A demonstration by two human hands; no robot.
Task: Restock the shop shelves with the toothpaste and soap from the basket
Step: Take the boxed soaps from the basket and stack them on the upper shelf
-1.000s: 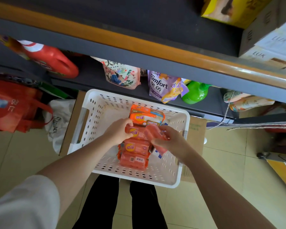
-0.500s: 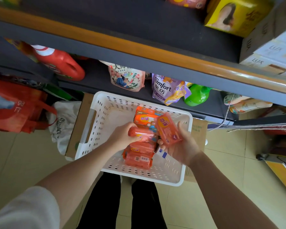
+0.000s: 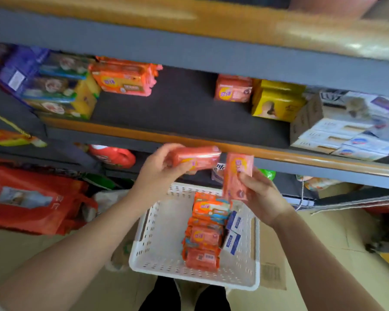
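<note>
My left hand (image 3: 157,169) grips an orange-pink soap pack (image 3: 197,157) lying sideways, just below the front edge of the middle shelf (image 3: 184,115). My right hand (image 3: 259,194) holds a second soap pack (image 3: 237,176) upright beside it. Below both hands sits the white perforated basket (image 3: 164,250), with several orange soap packs (image 3: 203,237) stacked in it and two blue-and-white boxes (image 3: 233,232) along their right side. On the shelf stand matching soap packs at the left (image 3: 124,80) and at the right (image 3: 233,88), with bare dark shelf between them.
Toothpaste boxes (image 3: 47,86) fill the shelf's far left; yellow boxes (image 3: 276,101) and white LUX boxes (image 3: 346,131) its right. A red detergent jug (image 3: 112,156) stands on the lower shelf, and an orange bag (image 3: 29,198) lies at floor level on the left. The basket rests on cardboard (image 3: 272,261).
Both hands rose out of the basket, each with a soap pack, up to the middle shelf's edge. The camera tilted up, bringing the middle shelf into view.
</note>
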